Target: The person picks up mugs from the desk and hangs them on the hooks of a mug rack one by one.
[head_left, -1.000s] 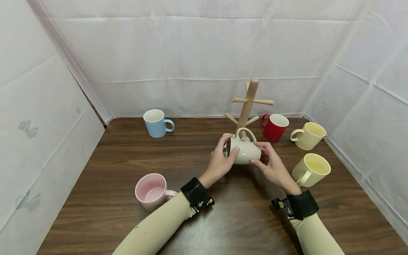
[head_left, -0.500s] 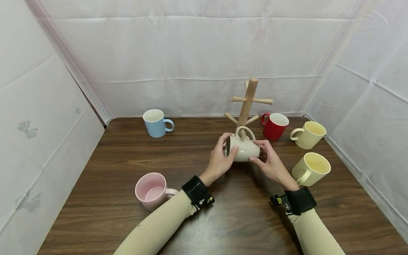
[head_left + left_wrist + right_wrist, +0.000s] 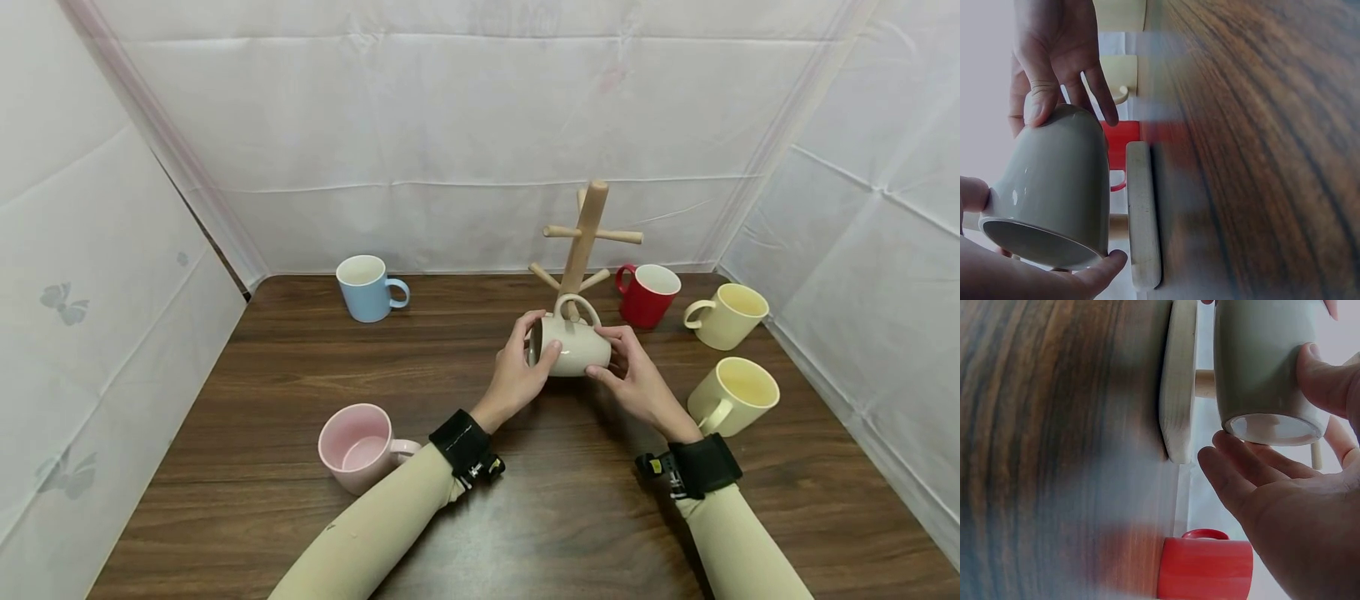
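Cream-glazed and tipped sideways, the mug (image 3: pixel 573 350) is held above the tabletop (image 3: pixel 450 358) before the wooden mug tree (image 3: pixel 587 233) (handle (image 3: pixel 576 297) toward its post), the left hand (image 3: pixel 517 375) with fingers clamped about the rim end, the right hand (image 3: pixel 637 382) with thumb and fingers pinching the base end.

cream mug (image 3: pixel 576 353): i see smooth, glossy ceramic
rack (image 3: pixel 581 254): smooth wood, matt to me
worktop (image 3: pixel 435 367): wood-grained, slightly glossy

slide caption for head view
Left-hand fingers and right-hand fingers hold a cream mug sideways in front of a wooden mug tree.
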The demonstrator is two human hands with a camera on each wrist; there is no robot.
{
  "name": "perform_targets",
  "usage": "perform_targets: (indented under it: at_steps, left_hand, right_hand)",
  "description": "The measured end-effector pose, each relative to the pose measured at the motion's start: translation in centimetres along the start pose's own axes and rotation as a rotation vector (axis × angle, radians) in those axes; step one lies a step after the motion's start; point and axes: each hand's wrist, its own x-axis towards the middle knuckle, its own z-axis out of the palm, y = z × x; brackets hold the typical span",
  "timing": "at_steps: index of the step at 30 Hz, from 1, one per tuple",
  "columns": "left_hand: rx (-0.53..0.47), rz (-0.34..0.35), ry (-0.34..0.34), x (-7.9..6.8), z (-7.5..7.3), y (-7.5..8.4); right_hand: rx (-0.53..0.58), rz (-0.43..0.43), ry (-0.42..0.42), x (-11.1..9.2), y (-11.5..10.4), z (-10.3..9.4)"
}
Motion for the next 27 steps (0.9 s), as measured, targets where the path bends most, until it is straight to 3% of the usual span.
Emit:
perform_targets:
  at_steps: [27]
  left_hand:
    - [0.040, 0.003, -0.012, 0.01, -0.24, -0.23]
  right_hand:
    - [0.023, 0.025, -0.021, 0.18, 0.73, 0.30]
